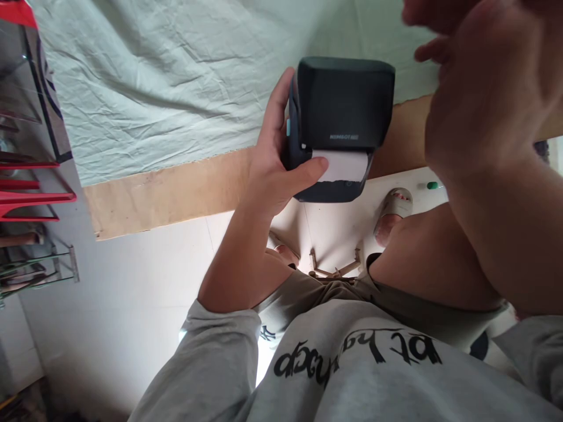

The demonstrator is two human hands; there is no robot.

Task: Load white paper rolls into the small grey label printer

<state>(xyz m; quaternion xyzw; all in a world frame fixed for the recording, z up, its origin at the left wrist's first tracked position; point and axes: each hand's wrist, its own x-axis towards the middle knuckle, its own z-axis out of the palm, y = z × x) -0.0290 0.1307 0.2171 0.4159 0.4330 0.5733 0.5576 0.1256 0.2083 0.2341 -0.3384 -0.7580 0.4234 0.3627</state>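
Observation:
A dark label printer point(347, 102) with NIIMBOT lettering is tilted up in front of my body. My left hand point(281, 158) is closed around its left side, fingers behind and thumb in front. White label paper point(345, 166) comes out of the printer's slot, and the thumb lies across its left end. Off to the upper right, apart from the printer, my right hand point(484, 94) is raised close to the camera. It is blurred and partly cut off by the frame, so whether its fingers hold anything cannot be made out.
A pale green cloth point(167, 88) covers the surface ahead, with a bare tan board edge point(167, 187) along its front. Red plastic frames point(37, 199) and a wire rack point(44, 269) stand at the left. On the floor lies a small green object point(433, 185), near my sandalled foot point(393, 214).

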